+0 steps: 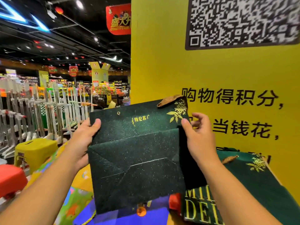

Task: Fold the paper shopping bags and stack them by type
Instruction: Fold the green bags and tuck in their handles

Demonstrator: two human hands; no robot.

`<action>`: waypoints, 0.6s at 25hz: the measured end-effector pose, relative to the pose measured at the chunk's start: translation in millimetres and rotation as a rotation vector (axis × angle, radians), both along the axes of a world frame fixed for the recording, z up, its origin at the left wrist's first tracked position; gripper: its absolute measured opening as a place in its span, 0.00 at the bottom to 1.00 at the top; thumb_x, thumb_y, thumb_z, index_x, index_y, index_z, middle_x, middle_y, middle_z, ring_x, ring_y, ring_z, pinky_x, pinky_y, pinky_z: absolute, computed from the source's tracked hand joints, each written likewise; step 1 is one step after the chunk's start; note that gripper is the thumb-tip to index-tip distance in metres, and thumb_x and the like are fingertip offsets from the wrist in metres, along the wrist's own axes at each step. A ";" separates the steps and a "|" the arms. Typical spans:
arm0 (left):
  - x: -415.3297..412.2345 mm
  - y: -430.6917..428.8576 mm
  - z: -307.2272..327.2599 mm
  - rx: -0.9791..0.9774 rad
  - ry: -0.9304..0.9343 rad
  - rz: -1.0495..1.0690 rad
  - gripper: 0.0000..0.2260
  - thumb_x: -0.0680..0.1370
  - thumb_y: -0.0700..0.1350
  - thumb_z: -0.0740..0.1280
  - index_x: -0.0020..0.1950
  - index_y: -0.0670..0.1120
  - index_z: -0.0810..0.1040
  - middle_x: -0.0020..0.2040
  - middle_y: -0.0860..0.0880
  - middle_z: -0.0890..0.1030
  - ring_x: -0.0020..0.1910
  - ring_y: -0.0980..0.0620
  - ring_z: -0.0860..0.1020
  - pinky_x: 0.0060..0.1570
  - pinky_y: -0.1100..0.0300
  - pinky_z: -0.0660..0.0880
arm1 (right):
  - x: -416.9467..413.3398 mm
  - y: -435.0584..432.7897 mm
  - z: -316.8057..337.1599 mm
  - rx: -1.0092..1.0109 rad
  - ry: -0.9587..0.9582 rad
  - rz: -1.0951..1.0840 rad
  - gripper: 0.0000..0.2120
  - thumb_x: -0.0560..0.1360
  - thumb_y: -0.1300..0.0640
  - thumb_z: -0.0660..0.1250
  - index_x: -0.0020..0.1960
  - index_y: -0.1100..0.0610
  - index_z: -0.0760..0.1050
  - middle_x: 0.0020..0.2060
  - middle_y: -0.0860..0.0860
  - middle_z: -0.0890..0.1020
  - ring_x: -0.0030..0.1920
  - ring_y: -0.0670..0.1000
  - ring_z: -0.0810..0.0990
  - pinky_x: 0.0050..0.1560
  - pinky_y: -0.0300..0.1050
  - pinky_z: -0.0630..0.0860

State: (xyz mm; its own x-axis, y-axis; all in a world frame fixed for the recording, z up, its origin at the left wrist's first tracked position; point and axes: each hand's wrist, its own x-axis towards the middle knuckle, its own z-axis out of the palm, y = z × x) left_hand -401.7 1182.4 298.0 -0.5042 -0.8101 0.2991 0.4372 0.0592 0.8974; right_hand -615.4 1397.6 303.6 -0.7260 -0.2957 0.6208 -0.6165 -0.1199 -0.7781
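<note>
The left grip (82,140) and the right grip (201,137) hold one dark green paper bag (138,151) between them, up in the air and facing the camera. The bag is flattened, with its base panel folded up against the front face, showing diagonal creases.

The left grip is narrow. Its thumb (96,124) presses on the front of the bag at the upper left edge, and its fingers are hidden behind the paper. The right grip pinches the upper right edge. Its thumb (185,122) lies on the front just below the gold leaf print (177,111), while its fingers curl past the edge. How far they reach behind the bag cannot be told. A brown woven handle piece (170,100) sticks up from the bag's top edge, above the right grip.

Below and to the right of the right grip lies a second green bag (259,179) with the same gold print. Just beside it, under the right forearm, is a dark bag with pale lettering (199,208). Beneath both grips spreads a colourful printed surface (78,200). A yellow stool (35,150) and a red stool (11,177) stand to the left of the left grip. Behind the right grip rises a yellow wall (162,62) bearing a QR code (243,21).
</note>
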 end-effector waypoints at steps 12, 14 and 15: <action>-166.5 95.7 -17.4 -0.149 -0.245 -0.350 0.23 0.77 0.39 0.71 0.66 0.57 0.71 0.47 0.46 0.85 0.40 0.48 0.84 0.34 0.56 0.79 | -74.8 158.6 26.3 0.120 -0.067 -0.238 0.09 0.78 0.58 0.66 0.52 0.45 0.78 0.46 0.55 0.85 0.44 0.58 0.83 0.47 0.57 0.79; -193.6 116.0 -27.2 -0.204 -0.290 -0.386 0.27 0.73 0.39 0.75 0.67 0.58 0.71 0.57 0.46 0.82 0.50 0.45 0.83 0.46 0.49 0.81 | -95.2 175.8 15.7 0.195 -0.029 -0.362 0.06 0.78 0.57 0.67 0.54 0.49 0.78 0.40 0.51 0.83 0.40 0.55 0.80 0.43 0.54 0.78; -203.7 123.9 -31.7 -0.243 -0.307 -0.386 0.29 0.72 0.39 0.76 0.68 0.57 0.70 0.58 0.47 0.80 0.52 0.45 0.82 0.48 0.48 0.81 | -105.6 182.3 8.6 0.249 -0.002 -0.425 0.07 0.78 0.56 0.67 0.56 0.50 0.77 0.37 0.50 0.82 0.38 0.54 0.78 0.41 0.53 0.76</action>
State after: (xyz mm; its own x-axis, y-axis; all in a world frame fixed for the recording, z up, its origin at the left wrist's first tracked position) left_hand -605.4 1306.2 266.3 -0.8450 -0.4747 0.2464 0.1880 0.1676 0.9678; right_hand -721.1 1579.9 312.2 -0.8159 -0.1123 0.5672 -0.5688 0.3323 -0.7524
